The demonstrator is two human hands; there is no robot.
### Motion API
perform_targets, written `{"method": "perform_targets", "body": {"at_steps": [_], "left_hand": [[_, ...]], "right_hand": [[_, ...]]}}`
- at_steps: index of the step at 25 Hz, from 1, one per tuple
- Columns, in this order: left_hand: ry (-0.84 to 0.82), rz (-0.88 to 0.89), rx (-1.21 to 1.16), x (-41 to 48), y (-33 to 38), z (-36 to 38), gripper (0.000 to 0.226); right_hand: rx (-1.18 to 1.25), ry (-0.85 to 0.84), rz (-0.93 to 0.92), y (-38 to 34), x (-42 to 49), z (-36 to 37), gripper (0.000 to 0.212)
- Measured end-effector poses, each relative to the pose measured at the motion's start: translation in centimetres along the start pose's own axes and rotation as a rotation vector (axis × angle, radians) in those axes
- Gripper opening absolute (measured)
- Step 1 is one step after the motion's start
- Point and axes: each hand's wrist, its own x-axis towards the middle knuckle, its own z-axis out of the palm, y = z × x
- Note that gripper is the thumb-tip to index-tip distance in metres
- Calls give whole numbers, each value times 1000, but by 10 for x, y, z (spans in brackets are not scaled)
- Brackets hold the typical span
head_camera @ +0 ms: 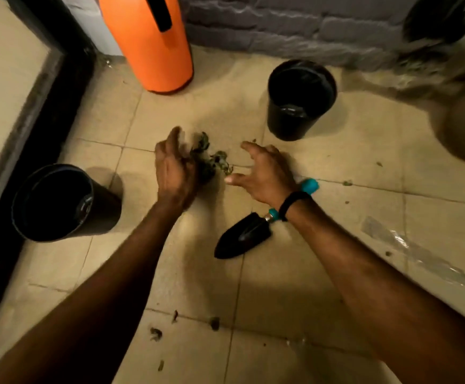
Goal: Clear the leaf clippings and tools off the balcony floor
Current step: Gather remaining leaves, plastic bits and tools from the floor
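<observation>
Loosely, left hand and right hand flank leaf clippings near trowel.

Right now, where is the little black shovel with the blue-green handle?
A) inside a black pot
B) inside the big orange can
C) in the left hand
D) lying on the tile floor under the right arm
D: the black garden trowel with the turquoise handle lies flat on the beige tile floor, its handle crossing under the wrist of the open right hand.

Glossy beige floor tiles, smooth orange plastic can, rough grey brick wall.
</observation>
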Motion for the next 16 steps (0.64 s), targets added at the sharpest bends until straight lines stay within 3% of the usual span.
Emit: {"method": "perform_targets", "body": {"at_steps": [2, 4, 6, 9, 11, 14, 16], "left_hand": [[-83, 212, 57, 27, -17, 3, 65], [-116, 300, 99, 46, -27, 4, 56], [-188, 347, 116, 51, -25, 2, 48], [-303, 369, 173, 57, -31, -1, 42], [-276, 373, 251, 52, -34, -2, 36], [-85, 269, 265, 21, -27, 1, 26], [-11, 204, 270, 1, -26, 8, 20]], "right_hand": [[-152, -39, -62, -9, 22, 27, 98], [-281, -8, -130, -14, 35, 47, 102], [-335, 27, -166, -19, 30, 60, 91], [-366, 80, -254, -20, 26, 74, 51], [-383, 105, -287, -19, 29, 75, 30], [-379, 169, -261, -19, 28, 62, 25], [-233, 146, -220, -15, 25, 52, 20]]}}
